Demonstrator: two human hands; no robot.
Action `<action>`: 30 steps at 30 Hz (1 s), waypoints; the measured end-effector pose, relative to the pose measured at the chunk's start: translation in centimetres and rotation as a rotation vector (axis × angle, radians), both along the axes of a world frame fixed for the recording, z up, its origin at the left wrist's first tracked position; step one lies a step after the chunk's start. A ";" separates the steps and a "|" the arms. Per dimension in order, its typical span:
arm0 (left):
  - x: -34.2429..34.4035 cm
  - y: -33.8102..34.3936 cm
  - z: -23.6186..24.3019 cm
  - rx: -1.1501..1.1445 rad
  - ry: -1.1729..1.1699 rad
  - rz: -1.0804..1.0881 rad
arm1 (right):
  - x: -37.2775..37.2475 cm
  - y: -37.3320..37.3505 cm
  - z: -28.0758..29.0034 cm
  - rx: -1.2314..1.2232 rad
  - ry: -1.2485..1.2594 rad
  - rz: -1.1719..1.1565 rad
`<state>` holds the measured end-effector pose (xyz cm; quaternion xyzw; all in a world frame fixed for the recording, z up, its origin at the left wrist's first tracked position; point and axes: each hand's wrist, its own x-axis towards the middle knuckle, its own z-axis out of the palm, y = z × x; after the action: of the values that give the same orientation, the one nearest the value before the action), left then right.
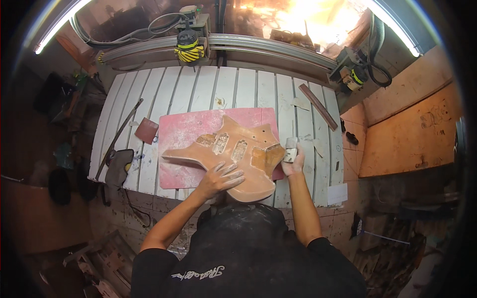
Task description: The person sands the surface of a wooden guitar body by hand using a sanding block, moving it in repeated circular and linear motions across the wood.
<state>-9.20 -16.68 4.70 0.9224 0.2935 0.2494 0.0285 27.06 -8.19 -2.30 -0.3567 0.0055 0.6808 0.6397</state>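
An unfinished wooden electric guitar body (252,187), with routed cavities and drilled holes, lies on a dusty pink mat (181,129). Its lower edge reaches over the front of the mat towards me. My left hand (222,179) rests flat on the near side of the body, fingers spread and dusted white. At the body's right edge, my right hand (297,163) grips a small pale block (291,145) with dark spots on its face. Whether sandpaper is wrapped round that block I cannot make out.
Beneath the mat is a white slatted table (226,82). On its left lie a brownish-red sandpaper square (146,130), a dark thin strip (118,139) and a grey pouch-like item (119,166). A long brown bar (318,107) lies at right. Behind runs a metal rail (271,45) with machine heads.
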 end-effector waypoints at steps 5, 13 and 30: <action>-2.8 1.0 -2.6 -0.029 0.129 0.048 | -2.3 0.1 -2.2 -0.086 -0.018 0.148; -3.8 1.3 -3.6 -0.338 0.266 0.208 | -3.9 0.3 -0.8 -0.233 -0.181 0.189; 5.8 0.8 -2.0 -1.361 -1.189 0.328 | -10.4 -6.0 8.0 0.071 -0.398 0.676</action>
<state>-3.42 -15.91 2.74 0.3735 0.4414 0.4572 0.6758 16.66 -14.21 5.69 -0.4410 -0.2600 0.7705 0.3798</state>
